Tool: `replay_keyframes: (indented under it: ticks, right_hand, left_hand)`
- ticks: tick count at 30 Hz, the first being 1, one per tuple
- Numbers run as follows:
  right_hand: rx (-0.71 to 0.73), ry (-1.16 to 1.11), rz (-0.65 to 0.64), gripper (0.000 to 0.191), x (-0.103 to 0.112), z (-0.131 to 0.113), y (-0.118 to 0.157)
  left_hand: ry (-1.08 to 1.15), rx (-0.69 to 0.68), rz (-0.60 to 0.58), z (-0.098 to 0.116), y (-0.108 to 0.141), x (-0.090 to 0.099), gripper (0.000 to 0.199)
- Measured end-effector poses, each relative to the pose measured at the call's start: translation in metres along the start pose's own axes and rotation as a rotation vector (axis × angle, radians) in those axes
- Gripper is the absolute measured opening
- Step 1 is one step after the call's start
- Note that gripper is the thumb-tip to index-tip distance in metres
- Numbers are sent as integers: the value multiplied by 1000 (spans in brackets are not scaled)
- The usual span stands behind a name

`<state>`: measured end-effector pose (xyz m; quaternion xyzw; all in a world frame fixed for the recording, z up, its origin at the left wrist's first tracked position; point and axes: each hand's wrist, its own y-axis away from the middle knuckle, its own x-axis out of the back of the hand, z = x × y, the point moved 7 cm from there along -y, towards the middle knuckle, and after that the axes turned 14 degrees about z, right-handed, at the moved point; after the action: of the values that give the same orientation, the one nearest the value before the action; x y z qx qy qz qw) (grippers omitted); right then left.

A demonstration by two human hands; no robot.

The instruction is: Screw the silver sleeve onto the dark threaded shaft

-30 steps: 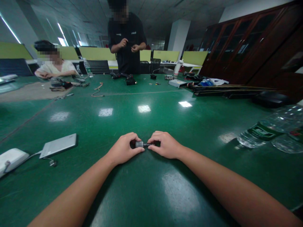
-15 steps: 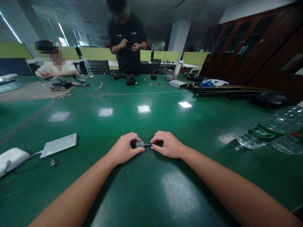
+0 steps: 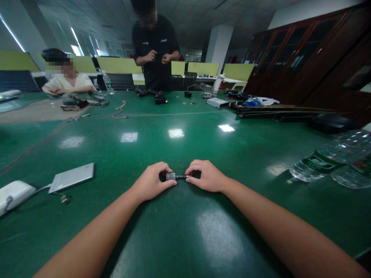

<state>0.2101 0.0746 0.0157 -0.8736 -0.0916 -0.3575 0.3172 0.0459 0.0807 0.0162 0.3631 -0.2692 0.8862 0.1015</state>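
Observation:
Over the green table [image 3: 162, 239], my left hand [image 3: 153, 181] pinches a small grey metal cylinder [image 3: 171, 176] between thumb and fingers. A thin dark shaft [image 3: 181, 177] reaches from the cylinder toward the right, lying level. My right hand [image 3: 206, 177] is closed, with thumb and fingertips gripping the far end of that shaft. Its tip is partly hidden by the fingers. From here I cannot tell exactly what kind of part this is. The two hands are a short gap apart, close to the tabletop.
A silver power bank [image 3: 72, 177] with a cable lies left, beside a white device [image 3: 14, 196]. Lying at right is a clear water bottle [image 3: 315, 164]. Black bars [image 3: 261, 112] and tools [image 3: 158, 97] sit farther back. A person stands across the table; another sits at left.
My right hand has shifted very slightly to the right, and a little more of the shaft shows. My left hand stays almost where it was.

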Motion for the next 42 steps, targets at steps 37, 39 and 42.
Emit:
replay_keyframes:
  ticks: [37, 39, 42]
  right_hand:
    - [-159, 31, 63, 10, 4, 17, -2]
    - [-100, 38, 53, 8, 1, 12, -3]
    - [-39, 27, 45, 10, -7, 2, -4]
  left_hand:
    - [18, 2, 2, -2, 1, 3, 27]
    - [31, -7, 1, -1, 1, 4, 26]
    - [56, -24, -6, 2, 1, 4, 21]
